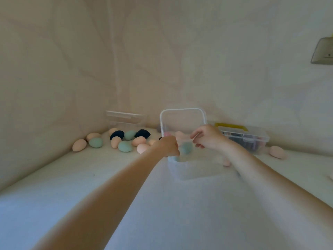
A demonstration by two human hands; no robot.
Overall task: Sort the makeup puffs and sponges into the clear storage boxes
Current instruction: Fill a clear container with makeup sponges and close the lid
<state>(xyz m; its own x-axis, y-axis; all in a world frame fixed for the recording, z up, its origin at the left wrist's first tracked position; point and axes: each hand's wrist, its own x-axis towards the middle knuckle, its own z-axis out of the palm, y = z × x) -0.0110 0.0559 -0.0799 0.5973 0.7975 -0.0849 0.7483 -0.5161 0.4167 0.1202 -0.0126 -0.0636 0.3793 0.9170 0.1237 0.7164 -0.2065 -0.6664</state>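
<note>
A clear storage box is tipped up at the centre, its open mouth facing me, with a green sponge and pinkish ones seen through its wall. My left hand grips the box's near left edge. My right hand pinches the near right edge. A heap of egg-shaped sponges lies to the left: peach, green, dark navy.
A second clear box stands at the back left against the wall. A lidded box with a yellow handle sits at the right, a peach sponge beside it. The white surface meets walls behind and left.
</note>
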